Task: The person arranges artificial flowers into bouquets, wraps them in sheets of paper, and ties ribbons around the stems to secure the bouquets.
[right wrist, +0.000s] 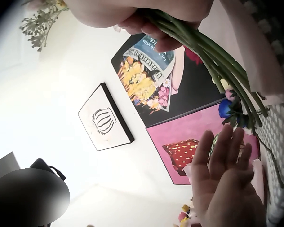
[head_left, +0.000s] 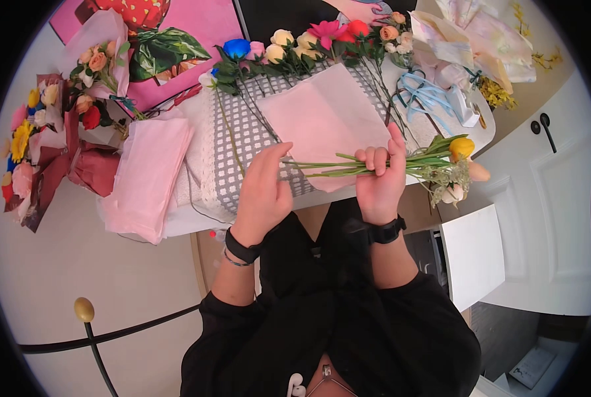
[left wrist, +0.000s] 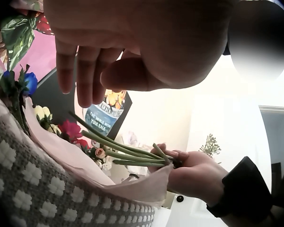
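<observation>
My right hand (head_left: 382, 180) grips a bunch of green flower stems (head_left: 328, 169) with its fingers curled round them. The blooms stick out to the right: a yellow tulip (head_left: 462, 148), a peach bloom (head_left: 478, 173) and a sprig of small pale-green filler (head_left: 446, 176). My left hand (head_left: 262, 192) is beside the cut stem ends, its fingers extended; in the right wrist view its palm (right wrist: 229, 196) faces the camera with nothing in it. Beneath the stems lies a sheet of pink wrapping paper (head_left: 322, 112) on a grey-and-white patterned cloth (head_left: 229, 149).
A stack of pink paper (head_left: 148, 172) overhangs the table's left front edge. Loose flowers, including a blue rose (head_left: 236, 48), line the back. Wrapped bouquets (head_left: 24, 142) stand at the far left. Light-blue ribbon (head_left: 422, 92) and a white tape dispenser (head_left: 464, 108) are at the right.
</observation>
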`<act>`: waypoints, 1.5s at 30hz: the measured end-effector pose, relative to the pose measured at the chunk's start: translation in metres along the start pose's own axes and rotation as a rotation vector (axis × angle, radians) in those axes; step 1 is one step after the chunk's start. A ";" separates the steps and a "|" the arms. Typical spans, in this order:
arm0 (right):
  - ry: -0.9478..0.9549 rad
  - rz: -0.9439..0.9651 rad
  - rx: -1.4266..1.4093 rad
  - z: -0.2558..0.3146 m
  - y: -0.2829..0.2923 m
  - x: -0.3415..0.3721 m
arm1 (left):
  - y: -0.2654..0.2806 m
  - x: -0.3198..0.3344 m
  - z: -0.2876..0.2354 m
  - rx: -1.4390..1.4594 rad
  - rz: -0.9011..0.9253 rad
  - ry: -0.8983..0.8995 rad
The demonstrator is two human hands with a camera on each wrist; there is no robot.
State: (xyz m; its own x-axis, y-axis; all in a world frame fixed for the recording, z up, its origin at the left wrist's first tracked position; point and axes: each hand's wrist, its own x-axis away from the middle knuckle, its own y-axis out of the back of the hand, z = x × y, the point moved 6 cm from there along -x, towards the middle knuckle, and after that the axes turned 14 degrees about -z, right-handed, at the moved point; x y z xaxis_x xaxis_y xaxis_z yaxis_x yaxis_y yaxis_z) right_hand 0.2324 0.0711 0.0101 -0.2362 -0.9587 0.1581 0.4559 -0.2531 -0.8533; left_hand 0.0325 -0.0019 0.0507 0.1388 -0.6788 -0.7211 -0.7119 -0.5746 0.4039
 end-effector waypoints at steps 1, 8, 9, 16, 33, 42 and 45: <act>-0.013 0.014 -0.021 0.001 0.000 -0.001 | 0.001 0.000 0.001 -0.003 -0.003 0.000; -0.064 0.089 -0.084 0.004 -0.007 0.000 | -0.006 0.001 0.007 0.225 0.031 0.149; -0.063 0.090 -0.085 0.005 -0.007 0.000 | -0.007 0.000 -0.001 0.174 0.064 0.088; -0.043 0.045 0.004 0.005 -0.009 0.014 | -0.037 -0.006 -0.057 0.016 0.118 -0.186; -0.075 0.145 -0.179 0.040 0.015 -0.010 | -0.019 -0.017 -0.064 -0.054 0.085 -0.287; -0.051 0.063 -0.185 0.040 0.017 -0.023 | -0.010 0.004 -0.025 -0.139 0.026 -0.204; -0.023 0.070 -0.158 0.037 0.015 -0.023 | -0.017 0.017 -0.024 -0.102 0.088 -0.227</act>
State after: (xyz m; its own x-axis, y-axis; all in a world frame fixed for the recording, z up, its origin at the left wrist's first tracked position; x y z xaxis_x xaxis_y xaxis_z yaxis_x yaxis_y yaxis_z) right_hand 0.2758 0.0846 0.0123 -0.1876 -0.9766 0.1052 0.3294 -0.1634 -0.9300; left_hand 0.0634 -0.0144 0.0445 -0.0872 -0.6147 -0.7839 -0.6395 -0.5689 0.5172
